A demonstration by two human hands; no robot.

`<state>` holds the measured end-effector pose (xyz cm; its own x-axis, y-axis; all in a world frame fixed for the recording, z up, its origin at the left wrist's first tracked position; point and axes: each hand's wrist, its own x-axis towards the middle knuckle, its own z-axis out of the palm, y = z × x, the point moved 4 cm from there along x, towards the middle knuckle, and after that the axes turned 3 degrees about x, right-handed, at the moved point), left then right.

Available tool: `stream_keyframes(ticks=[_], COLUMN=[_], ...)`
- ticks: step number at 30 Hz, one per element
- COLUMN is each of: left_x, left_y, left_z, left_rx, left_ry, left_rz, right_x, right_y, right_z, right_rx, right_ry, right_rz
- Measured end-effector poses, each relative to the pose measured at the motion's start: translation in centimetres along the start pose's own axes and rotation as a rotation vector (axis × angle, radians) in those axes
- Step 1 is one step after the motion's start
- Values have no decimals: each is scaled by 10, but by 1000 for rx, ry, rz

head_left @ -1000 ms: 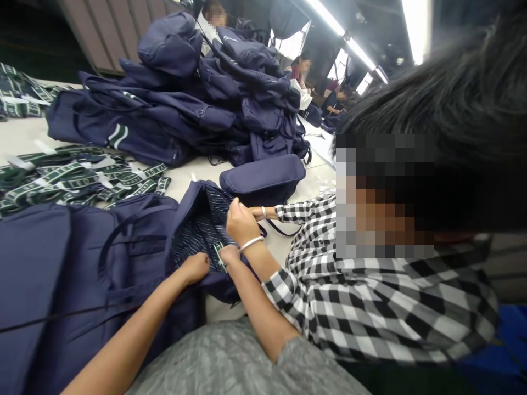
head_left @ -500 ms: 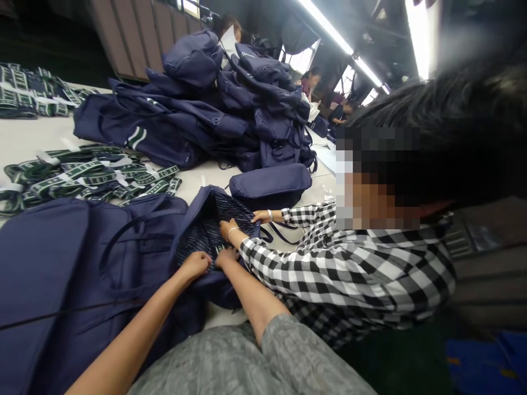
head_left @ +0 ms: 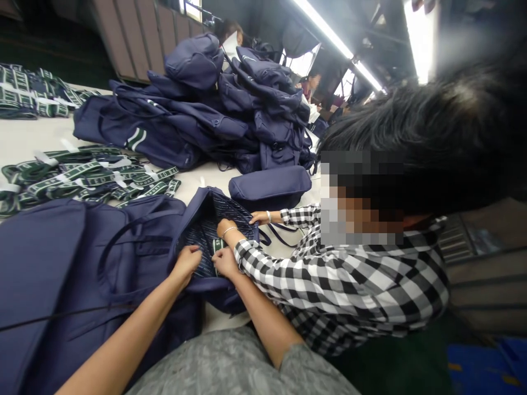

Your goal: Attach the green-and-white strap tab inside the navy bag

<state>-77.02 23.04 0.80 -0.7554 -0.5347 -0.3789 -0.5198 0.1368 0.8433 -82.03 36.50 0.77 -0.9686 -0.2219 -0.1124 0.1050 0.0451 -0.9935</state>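
A navy bag (head_left: 222,293) lies open in front of me, its dark lining (head_left: 205,225) printed with fine white lines. My left hand (head_left: 189,260) is closed at the near left of the opening; whatever is between its fingers is hidden. Inside the opening, my right hand (head_left: 224,262) pinches a green strap (head_left: 218,244) with white lettering, only a short piece of which shows. Just beyond, a co-worker's hand (head_left: 226,226) reaches into the same bag. The co-worker's other hand (head_left: 259,218) grips its far right rim.
Navy bags (head_left: 197,120) are heaped at the back of the table. Bundled green lettered straps (head_left: 90,174) lie at left. Another navy bag (head_left: 37,263) covers the near left. A co-worker in a checked shirt (head_left: 349,280) leans in closely from the right.
My left hand has shifted slightly left and up. The green strap shows more above my right hand. The co-worker's head has come lower and further left.
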Motion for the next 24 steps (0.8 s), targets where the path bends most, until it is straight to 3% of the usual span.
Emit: stream_keyframes(ticks=[4, 12, 21, 24], left_x=[-1, -13, 28, 28], left_y=[5, 21, 40, 44], left_z=[6, 13, 37, 37], left_rx=[-123, -347, -295, -367], left_ry=[-51, -251, 30, 35], left_rz=[-5, 2, -178, -158], right_x=[-16, -20, -18, -23], right_y=[-6, -12, 0, -6], right_z=[-3, -2, -6, -16], right_rx=[-63, 36, 71, 122], right_ry=[-85, -133, -1, 39], right_rz=[-68, -98, -77, -99])
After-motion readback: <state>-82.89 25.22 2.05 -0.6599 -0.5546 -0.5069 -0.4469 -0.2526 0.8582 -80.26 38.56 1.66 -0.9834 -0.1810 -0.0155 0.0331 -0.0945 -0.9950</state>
